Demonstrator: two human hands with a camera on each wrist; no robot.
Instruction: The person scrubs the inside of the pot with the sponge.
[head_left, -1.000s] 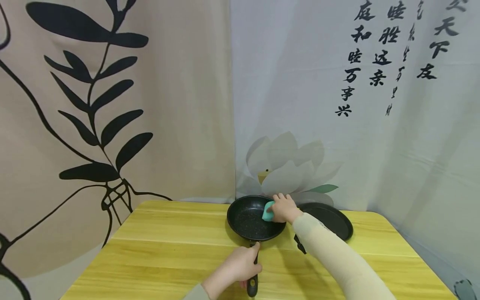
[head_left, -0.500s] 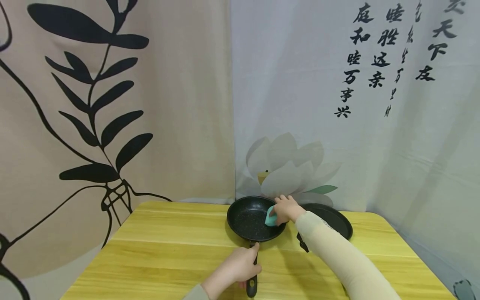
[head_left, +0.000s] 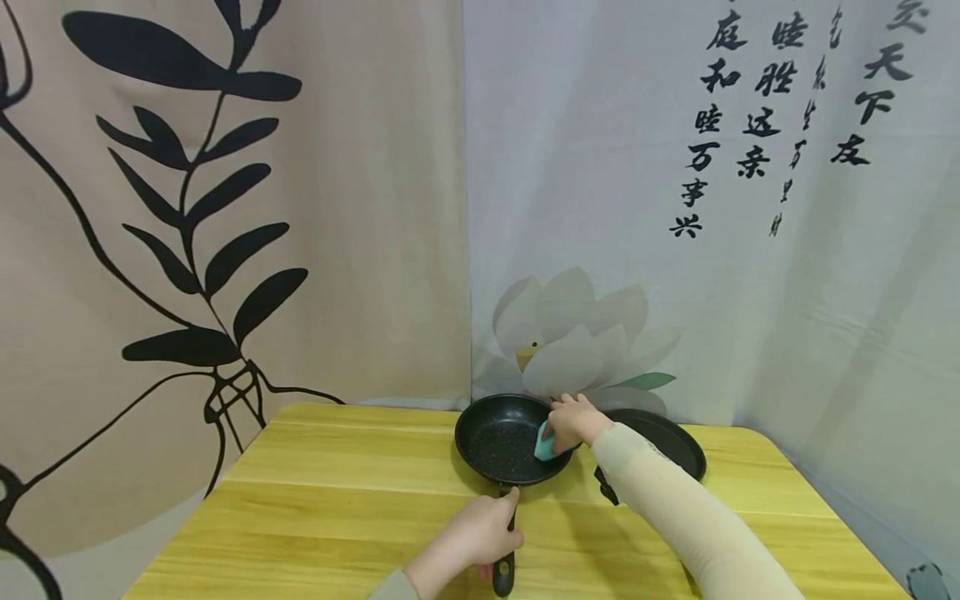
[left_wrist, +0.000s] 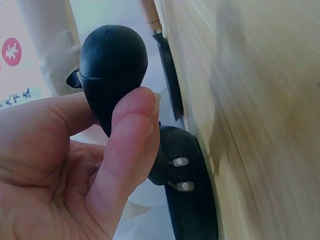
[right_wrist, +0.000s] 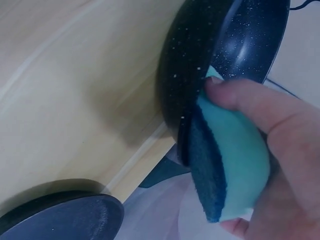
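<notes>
My left hand [head_left: 480, 529] grips the black handle [left_wrist: 114, 55] of a speckled black frying pan [head_left: 498, 442], its index finger stretched along the handle toward the pan. The pan stands on the table with its handle toward me. My right hand [head_left: 576, 421] pinches a sponge [right_wrist: 240, 155], turquoise with a dark blue scouring side, between thumb and fingers. The sponge is at the right part of the pan; in the right wrist view it straddles the rim, scouring side outward. My fingers partly cover it.
A flat black pan [head_left: 667, 442] lies at the right, partly behind my right sleeve [head_left: 682, 508]. In the left wrist view, a dark flat piece [left_wrist: 171, 75] with a brown wooden end lies near the table [head_left: 337, 475]. A printed curtain [head_left: 375, 208] hangs behind.
My right hand has shifted the sponge slightly right and toward me, from inside the pan to its right rim. The left hand keeps its hold on the handle.
</notes>
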